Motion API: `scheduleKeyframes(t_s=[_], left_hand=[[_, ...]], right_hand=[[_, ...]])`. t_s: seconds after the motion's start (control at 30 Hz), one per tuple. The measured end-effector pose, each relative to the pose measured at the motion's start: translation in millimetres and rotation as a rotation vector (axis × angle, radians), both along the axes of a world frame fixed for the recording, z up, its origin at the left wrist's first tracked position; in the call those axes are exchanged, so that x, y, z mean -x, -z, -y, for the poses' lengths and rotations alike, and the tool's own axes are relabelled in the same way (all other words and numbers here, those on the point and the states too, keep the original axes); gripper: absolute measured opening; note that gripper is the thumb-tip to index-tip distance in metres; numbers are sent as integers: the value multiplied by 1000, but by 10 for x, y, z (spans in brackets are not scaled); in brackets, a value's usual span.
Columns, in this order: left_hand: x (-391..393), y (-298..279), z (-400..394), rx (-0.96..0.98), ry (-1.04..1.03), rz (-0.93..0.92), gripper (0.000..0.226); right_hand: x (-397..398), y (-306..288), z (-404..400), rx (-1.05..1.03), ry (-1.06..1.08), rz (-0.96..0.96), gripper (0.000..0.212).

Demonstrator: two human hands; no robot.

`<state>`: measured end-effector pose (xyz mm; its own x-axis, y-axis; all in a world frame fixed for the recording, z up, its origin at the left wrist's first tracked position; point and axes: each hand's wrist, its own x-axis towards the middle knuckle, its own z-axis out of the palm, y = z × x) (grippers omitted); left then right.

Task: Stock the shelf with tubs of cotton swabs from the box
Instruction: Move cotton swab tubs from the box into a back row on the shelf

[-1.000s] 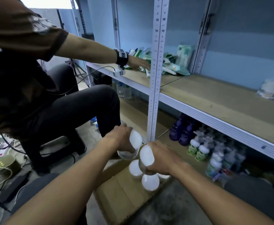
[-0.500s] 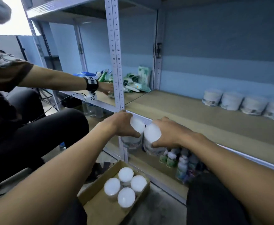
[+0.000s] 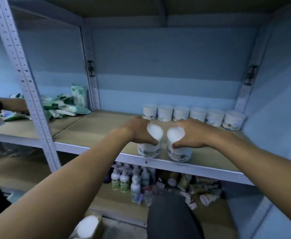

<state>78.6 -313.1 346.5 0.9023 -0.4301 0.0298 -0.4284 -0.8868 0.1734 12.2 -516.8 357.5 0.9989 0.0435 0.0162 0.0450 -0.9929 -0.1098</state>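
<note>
My left hand (image 3: 137, 131) grips a clear tub of cotton swabs (image 3: 149, 150) with a white lid, held at the front edge of the brown shelf (image 3: 96, 130). Beside it my right hand (image 3: 194, 133) grips a second tub (image 3: 179, 153) the same way. Both tubs sit low over the shelf's front lip; whether they touch it is unclear. A row of several matching tubs (image 3: 193, 115) stands along the back of the shelf. At the bottom edge, the cardboard box (image 3: 96, 226) shows one more white-lidded tub (image 3: 87, 227).
A grey slotted upright (image 3: 25, 80) divides the shelf bay on the left. Green packets (image 3: 63, 107) lie beyond it, where another person's hand (image 3: 12, 105) reaches. Bottles (image 3: 129, 180) and small packs crowd the lower shelf. My dark knee (image 3: 172, 216) is below.
Both my hands have lifted the two tubs from the box up and forward to the shelf's front edge. The view has swung right and up, bringing the whole back row into sight.
</note>
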Motion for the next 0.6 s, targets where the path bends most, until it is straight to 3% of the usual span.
scheduleKeyframes(t_s=[0.3,0.6], left_hand=[[-52,133,1026,-29,207,-107,82],[-94,169,1624,37,319,-158,78]], right_hand=[[249,116,1113,15,325,-105,89],[355,191,1558,-11,471,-116,91]])
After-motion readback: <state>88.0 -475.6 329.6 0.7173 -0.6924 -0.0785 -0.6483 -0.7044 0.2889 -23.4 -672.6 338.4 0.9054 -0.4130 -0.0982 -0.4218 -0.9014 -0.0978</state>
